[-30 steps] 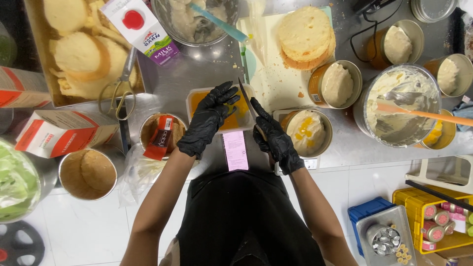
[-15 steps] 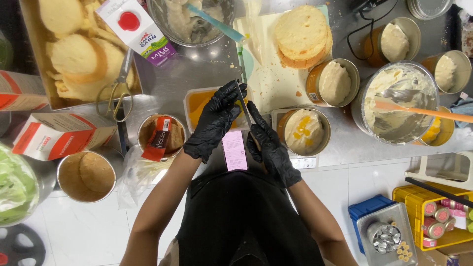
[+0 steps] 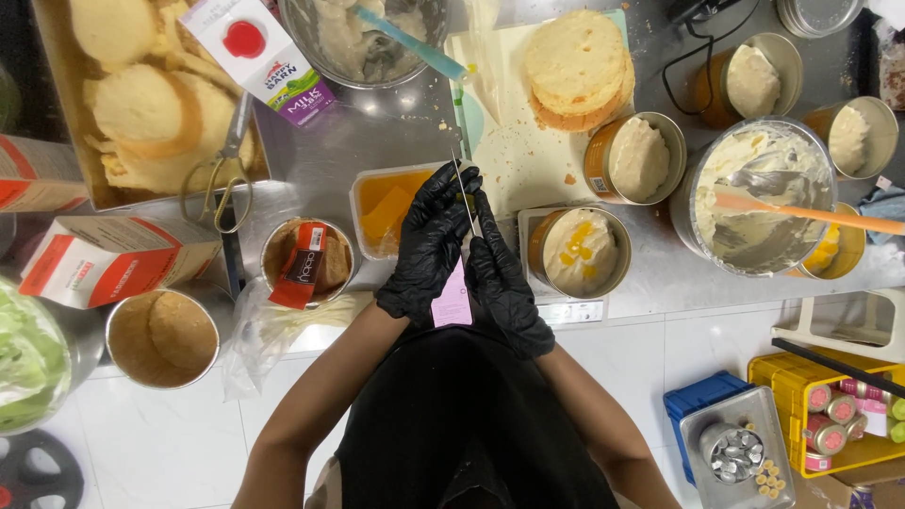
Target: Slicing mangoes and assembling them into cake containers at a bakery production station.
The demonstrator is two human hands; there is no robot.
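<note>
- The left hand [image 3: 429, 247], in a black glove, lies over the near edge of a clear plastic tub of orange mango pieces [image 3: 388, 209]; its fingers are curled around the thin blade of a knife [image 3: 464, 193], whose tip points away from the person, toward the cutting board.
- The right hand [image 3: 504, 283], also in a black glove, is just beside the left one and touches it; it is closed, and it seems to grip the lower part of the knife, but the handle is hidden, so this cannot be told for sure.
- A pink card [image 3: 452, 300] shows between the two wrists, at the edge of the steel counter [image 3: 377, 132].
- Just right of the hands stands a tin with cream and yellow fruit bits [image 3: 578, 251]; behind it is a pale cutting board [image 3: 514, 141] with a stack of sponge cake rounds [image 3: 577, 66] and one more cream-filled tin [image 3: 636, 158].
- Far right, a steel bowl of cream [image 3: 759, 193] holds an orange spatula [image 3: 806, 212].
- Left of the hands is a tin with a red packet [image 3: 306, 259], and nearer to the person a tin with a sponge base [image 3: 165, 335].
- At the top left, scissors [image 3: 222, 179] and a milk carton [image 3: 269, 57] lie at a tray of sponge rounds [image 3: 141, 113].
</note>
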